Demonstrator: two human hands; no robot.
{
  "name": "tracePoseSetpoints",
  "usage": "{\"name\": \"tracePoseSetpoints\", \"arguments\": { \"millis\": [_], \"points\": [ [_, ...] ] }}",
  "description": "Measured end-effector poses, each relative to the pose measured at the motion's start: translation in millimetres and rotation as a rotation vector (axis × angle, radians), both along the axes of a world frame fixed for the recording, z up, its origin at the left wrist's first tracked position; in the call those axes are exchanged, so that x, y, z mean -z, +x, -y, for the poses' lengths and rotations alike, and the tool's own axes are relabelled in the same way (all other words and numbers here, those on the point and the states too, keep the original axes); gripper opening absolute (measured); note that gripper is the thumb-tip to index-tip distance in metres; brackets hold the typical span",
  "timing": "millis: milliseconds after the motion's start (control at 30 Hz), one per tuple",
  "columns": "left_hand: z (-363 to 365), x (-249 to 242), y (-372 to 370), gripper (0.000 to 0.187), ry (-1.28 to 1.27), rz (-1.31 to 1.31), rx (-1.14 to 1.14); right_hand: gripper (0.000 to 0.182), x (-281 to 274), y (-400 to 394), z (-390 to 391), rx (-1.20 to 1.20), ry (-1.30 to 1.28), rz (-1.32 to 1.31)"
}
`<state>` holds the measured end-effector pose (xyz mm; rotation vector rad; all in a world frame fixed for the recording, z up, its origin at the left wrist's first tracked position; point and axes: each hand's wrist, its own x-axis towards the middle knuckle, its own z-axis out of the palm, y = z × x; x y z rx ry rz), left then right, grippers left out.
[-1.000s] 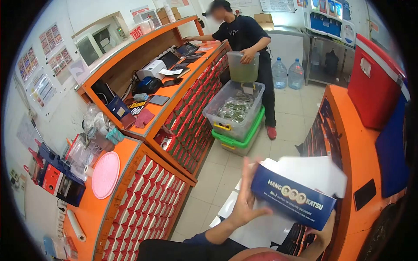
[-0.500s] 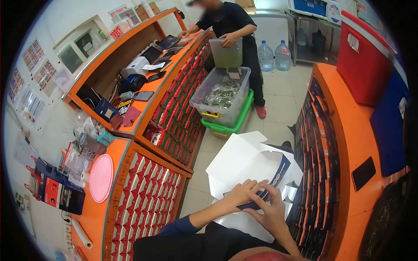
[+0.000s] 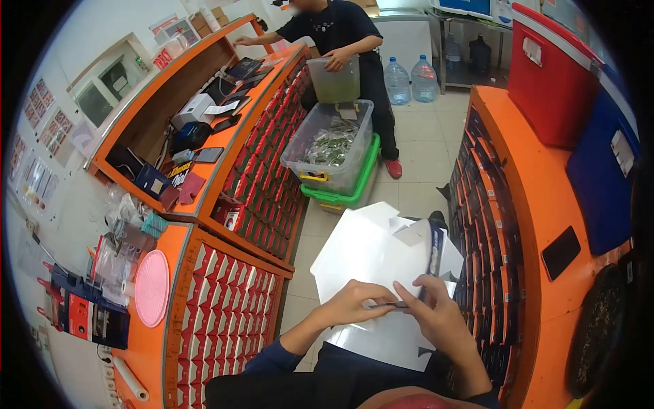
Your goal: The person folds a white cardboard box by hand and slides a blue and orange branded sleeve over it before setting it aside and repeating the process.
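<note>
A partly folded cardboard box blank (image 3: 361, 249), white inside with a dark blue printed side, lies over my lap. Its blue strip with white lettering stands up along the right. My left hand (image 3: 357, 302) pinches a narrow folded edge from the left, fingers closed. From the other side my right hand (image 3: 436, 312) grips that same edge between thumb and fingers. The hands are close together, and the part between the fingertips shows only as a thin dark line.
Racks of folded red-and-white boxes (image 3: 225, 307) stand left, dark boxes (image 3: 487, 252) right. Ahead, a co-worker (image 3: 330, 34) holds a clear bin (image 3: 334, 80) above a tub of packets (image 3: 296, 153). A phone (image 3: 561, 253) lies on the orange counter (image 3: 524, 198).
The blue printed strip between my hands has folded or turned, now seen edge-on. My right hand has shifted slightly right. The co-worker's outstretched arm has moved left, and the view has shifted.
</note>
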<state>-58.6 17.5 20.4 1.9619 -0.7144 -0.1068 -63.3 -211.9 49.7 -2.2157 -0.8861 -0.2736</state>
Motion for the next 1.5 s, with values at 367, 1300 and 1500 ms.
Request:
{"name": "tracePoseSetpoints", "arguments": {
  "millis": [367, 1300, 1500],
  "points": [
    [51, -23, -19, 0.043, -0.830, -0.386, -0.362, 0.072, 46, 11, -20, -0.088, 0.226, 0.469],
    [-25, 1, -38, 0.040, 0.544, 0.735, -0.571, 0.058, 31, 42, 40, 0.254, 0.206, -0.311],
    [-57, 11, -15, 0.047, 0.016, -0.126, -0.450, 0.022, 46, 32, 23, 0.179, 0.414, -0.397]
  ]
}}
